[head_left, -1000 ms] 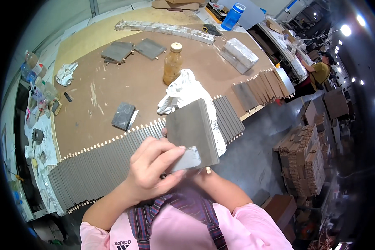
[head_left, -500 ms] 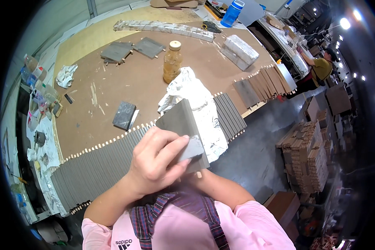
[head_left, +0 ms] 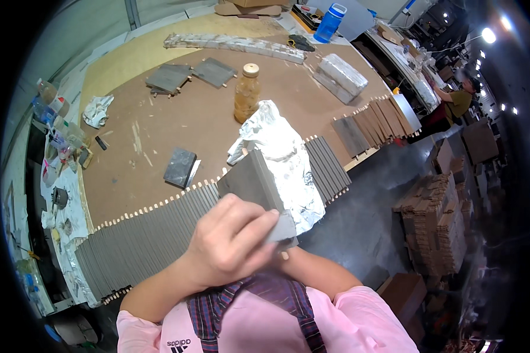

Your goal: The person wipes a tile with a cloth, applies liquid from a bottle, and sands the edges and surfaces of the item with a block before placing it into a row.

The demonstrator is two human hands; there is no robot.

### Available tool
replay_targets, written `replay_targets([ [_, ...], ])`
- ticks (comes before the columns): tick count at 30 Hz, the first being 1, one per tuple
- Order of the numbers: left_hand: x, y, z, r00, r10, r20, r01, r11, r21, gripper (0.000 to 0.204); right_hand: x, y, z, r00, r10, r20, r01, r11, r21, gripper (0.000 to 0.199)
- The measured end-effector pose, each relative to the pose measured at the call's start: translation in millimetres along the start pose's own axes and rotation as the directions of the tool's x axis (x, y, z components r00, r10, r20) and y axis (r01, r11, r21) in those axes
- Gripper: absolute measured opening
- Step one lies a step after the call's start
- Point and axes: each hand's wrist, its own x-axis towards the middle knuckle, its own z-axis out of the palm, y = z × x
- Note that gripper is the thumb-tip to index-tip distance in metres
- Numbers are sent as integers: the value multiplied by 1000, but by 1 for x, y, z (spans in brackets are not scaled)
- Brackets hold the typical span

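My left hand pinches a small light-grey piece, which looks like folded sandpaper, against the edge of a grey panel. The panel is tilted up in front of my chest, with a wooden peg sticking out at its lower end. My right forearm reaches in behind the left hand to the panel's lower end. The fingers of my right hand are hidden there. Just beyond the panel lies a crumpled white cloth.
A long row of grey pegged panels lines the near table edge. Beyond stand a dark block, a jar of amber liquid, a wrapped block and loose panels. A co-worker is at far right.
My left hand has slid the light-grey piece toward me along the panel's edge, to its lower corner. The panel stays held up, its tilt slightly changed. The view has shifted a little.
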Motion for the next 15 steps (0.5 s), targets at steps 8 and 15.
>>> replay_targets([
  [8,6,-63,-11,966,-165,-197,202,961,186,38,7,7,-2,995,16,103,-32,986,163,53],
  [15,5,-54,-11,976,-125,-180,165,959,230,37,3,6,4,997,72,39,-78,981,175,54],
])
